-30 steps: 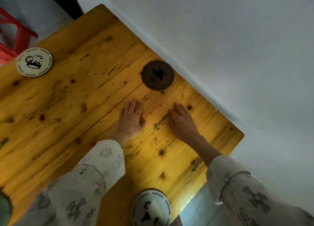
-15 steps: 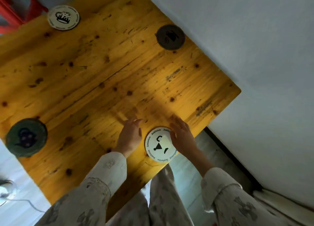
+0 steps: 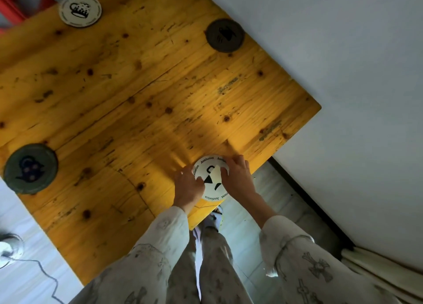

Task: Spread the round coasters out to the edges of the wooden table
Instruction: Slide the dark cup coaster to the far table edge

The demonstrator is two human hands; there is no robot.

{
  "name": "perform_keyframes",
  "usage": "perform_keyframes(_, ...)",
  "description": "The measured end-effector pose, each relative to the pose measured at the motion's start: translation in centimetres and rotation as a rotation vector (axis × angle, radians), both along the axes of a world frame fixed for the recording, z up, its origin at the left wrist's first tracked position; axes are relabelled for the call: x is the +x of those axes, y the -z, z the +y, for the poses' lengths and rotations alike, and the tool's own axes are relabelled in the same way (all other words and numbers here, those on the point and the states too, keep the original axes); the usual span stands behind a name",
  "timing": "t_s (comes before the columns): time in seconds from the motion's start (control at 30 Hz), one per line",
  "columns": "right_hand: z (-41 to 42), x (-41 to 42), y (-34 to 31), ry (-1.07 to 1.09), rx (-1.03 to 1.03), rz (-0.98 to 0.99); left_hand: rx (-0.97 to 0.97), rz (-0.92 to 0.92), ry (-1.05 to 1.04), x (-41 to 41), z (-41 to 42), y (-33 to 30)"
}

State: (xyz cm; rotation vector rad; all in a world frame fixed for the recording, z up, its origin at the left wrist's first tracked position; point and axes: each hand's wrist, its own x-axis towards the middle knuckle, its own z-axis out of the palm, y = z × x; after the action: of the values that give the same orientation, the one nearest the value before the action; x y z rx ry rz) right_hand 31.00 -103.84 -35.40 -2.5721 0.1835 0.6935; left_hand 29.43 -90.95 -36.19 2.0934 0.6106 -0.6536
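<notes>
A white round coaster (image 3: 211, 175) with black print lies near the wooden table's (image 3: 142, 102) front edge. My left hand (image 3: 188, 185) rests on its left side and my right hand (image 3: 237, 177) on its right side, fingers touching its face. A white coaster with a crown print (image 3: 80, 10) sits at the far left edge. A dark brown coaster (image 3: 224, 35) lies by the wall-side edge. A dark green coaster (image 3: 30, 168) sits at the near left edge.
A grey wall (image 3: 343, 74) runs along the table's right side. A red stool (image 3: 16, 6) stands beyond the far left corner. A white object with a cable (image 3: 9, 250) lies on the floor at the lower left. My legs stand at the front edge.
The view has tilted down and back, bringing the front edge and the green coaster into sight. Both hands came off the bare middle of the table and now touch the white coaster.
</notes>
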Motion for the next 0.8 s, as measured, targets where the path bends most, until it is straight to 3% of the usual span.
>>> perform_keyframes(0.37, -2.0, 0.3, -0.3, 0.212, 0.123, 0.186, -0.074, -0.122, -0.041, 1.4, 1.2, -0.4)
perform_keyframes(0.47, -1.8, 1.1, -0.5, 0.146, 0.113, 0.127, -0.003, -0.017, -0.146, -0.3, 1.7, -0.1)
perform_keyframes(0.6, -0.9, 1.4, -0.7, 0.017, 0.135, 0.116, -0.1, 0.095, -0.208, -1.6, 1.1, 0.0)
perform_keyframes(0.8, -0.7, 1.2, -0.5, 0.053, 0.124, 0.182, -0.282, 0.099, -0.314, -0.8, 1.4, -0.7)
